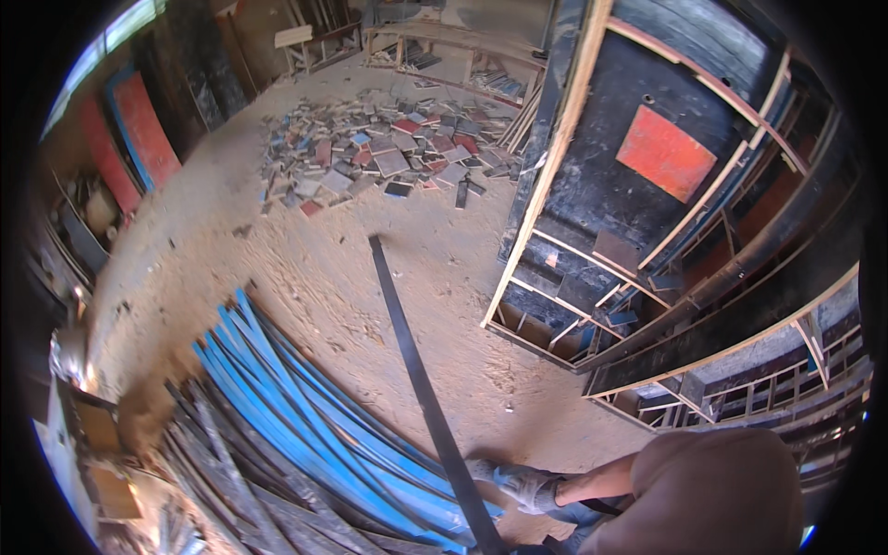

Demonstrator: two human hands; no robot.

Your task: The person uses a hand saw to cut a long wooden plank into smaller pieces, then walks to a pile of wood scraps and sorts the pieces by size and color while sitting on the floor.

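My right hand (527, 489), in a grey knitted glove with a blue coating, hangs low at the bottom right, below a brown sleeve (714, 479). It is just right of a long dark strip of board (423, 388), which runs from the open floor down past the bottom edge. Whether the fingers touch or hold anything is unclear. A small grey shape beside the strip, partly covered, may be a shoe. My left hand is out of view. Left of the strip lies a pile of long blue strips (312, 409), with dark grey strips (243, 479) alongside.
Many small board offcuts (388, 152) are heaped on the dusty floor (305, 263). Tall dark panels with wooden framing (590, 139) stand on the right. Red panels (142, 125) lean at the left wall. A wooden bench (451, 35) stands at the back.
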